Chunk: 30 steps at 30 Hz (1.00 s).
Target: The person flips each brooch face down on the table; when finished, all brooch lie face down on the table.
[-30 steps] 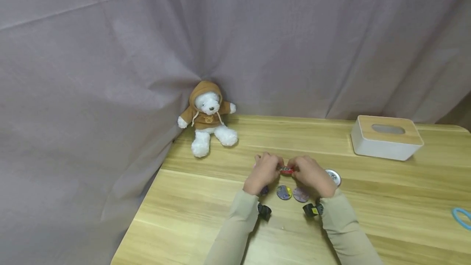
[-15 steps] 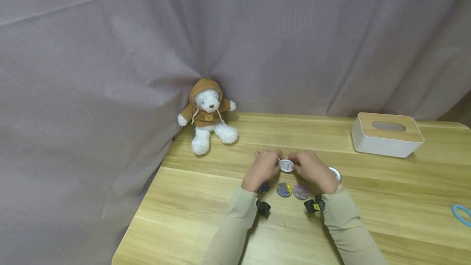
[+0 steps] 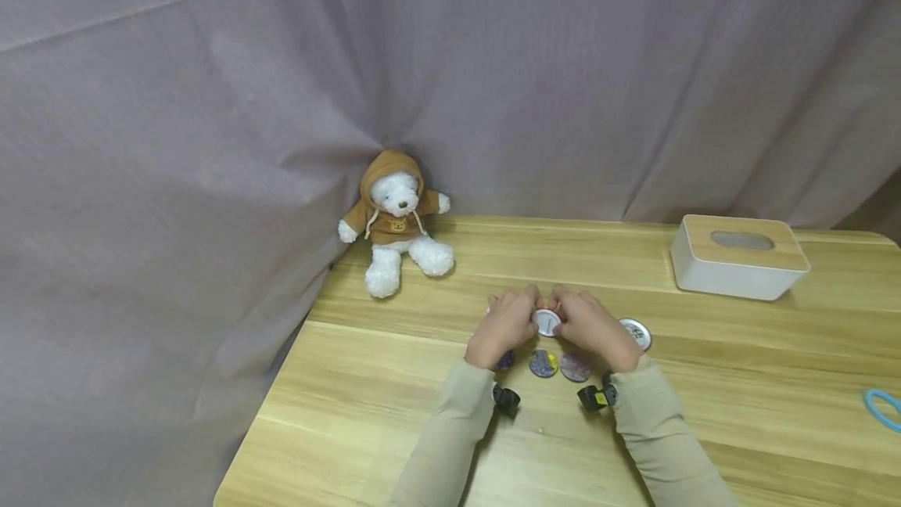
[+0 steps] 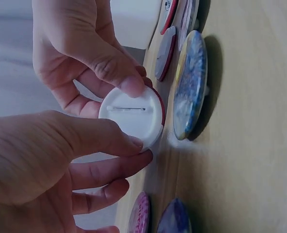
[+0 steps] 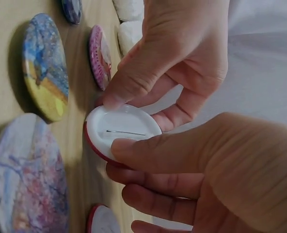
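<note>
Both hands pinch one round badge [image 3: 547, 323] by its rim, its white back with a metal pin facing up toward the wrists; a red edge shows in the left wrist view. My left hand [image 3: 504, 327] holds its left side, my right hand [image 3: 594, 329] its right side, thumbs on the white back. Just nearer on the table lie a blue and yellow badge [image 3: 543, 364] and a pinkish one [image 3: 575, 368]. A dark blue badge [image 3: 505, 360] is partly hidden by the left hand. The pink badge [image 5: 100, 57] shows in the right wrist view.
A white-backed badge [image 3: 637, 333] lies right of the right hand. On the wooden table [image 3: 338, 405] a plush bear in a brown hoodie [image 3: 396, 217] sits back left, a tissue box [image 3: 739, 260] back right. A blue ring [image 3: 882, 411] is at the right edge.
The held badge has turned from showing its red edge to showing its white back. Both hands have stayed in nearly the same place, with small finger shifts.
</note>
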Each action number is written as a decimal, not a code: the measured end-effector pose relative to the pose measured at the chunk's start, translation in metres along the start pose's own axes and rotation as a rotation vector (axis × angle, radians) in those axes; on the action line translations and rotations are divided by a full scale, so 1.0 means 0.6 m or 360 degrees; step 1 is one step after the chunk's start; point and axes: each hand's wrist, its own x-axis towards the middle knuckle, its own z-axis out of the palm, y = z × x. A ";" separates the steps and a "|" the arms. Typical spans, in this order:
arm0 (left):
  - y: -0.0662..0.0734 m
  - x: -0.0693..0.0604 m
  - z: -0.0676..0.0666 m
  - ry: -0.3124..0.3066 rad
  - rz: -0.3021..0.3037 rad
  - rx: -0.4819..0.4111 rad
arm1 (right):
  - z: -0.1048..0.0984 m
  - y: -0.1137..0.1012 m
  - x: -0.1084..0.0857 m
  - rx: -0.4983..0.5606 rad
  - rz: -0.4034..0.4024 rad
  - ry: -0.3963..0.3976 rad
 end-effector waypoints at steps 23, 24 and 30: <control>0.002 0.002 -0.002 -0.0022 -0.0101 0.0152 | 0.007 0.001 0.010 -0.0201 0.0066 0.0050; 0.002 0.002 -0.001 -0.0028 -0.0103 0.0156 | 0.008 0.000 0.010 -0.0224 0.0080 0.0044; 0.000 0.002 0.005 -0.0075 -0.0105 0.0190 | 0.016 -0.001 0.010 -0.0333 0.0149 -0.0040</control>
